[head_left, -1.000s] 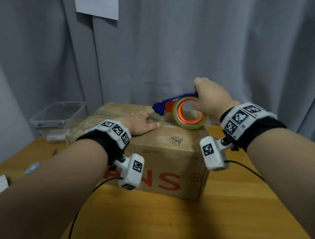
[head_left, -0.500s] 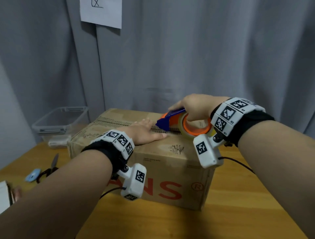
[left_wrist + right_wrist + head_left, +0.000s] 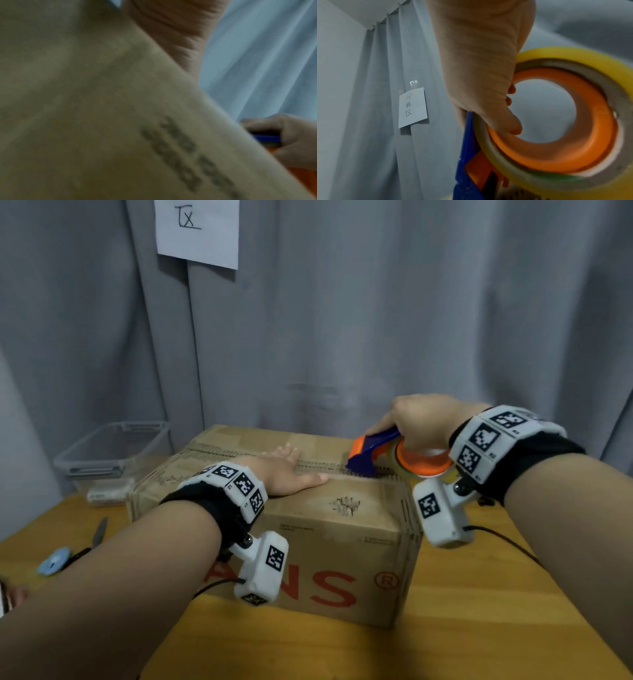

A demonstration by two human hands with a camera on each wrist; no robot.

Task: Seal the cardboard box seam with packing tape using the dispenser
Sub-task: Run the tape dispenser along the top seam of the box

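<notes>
A brown cardboard box [image 3: 342, 529] with red lettering stands on the wooden table, its top seam [image 3: 322, 467] running left to right. My left hand [image 3: 284, 474] lies flat on the box top with straight fingers, just left of the dispenser. My right hand [image 3: 421, 419] grips the blue and orange tape dispenser [image 3: 373, 451] with its yellowish tape roll [image 3: 573, 121]. The dispenser's blue front edge rests on the seam near the box's right end. In the right wrist view my fingers curl through the orange core [image 3: 556, 155]. The left wrist view shows blurred cardboard [image 3: 120, 121].
A clear plastic bin [image 3: 113, 450] stands at the back left beside the box. Scissors with a blue handle [image 3: 68, 553] lie on the table [image 3: 479, 611] at the left. A grey curtain [image 3: 376, 320] with a paper note [image 3: 197, 231] hangs close behind.
My right hand has brought the dispenser down from above the box and tipped it so that its blue edge now meets the seam. The left hand has stayed flat on the box top.
</notes>
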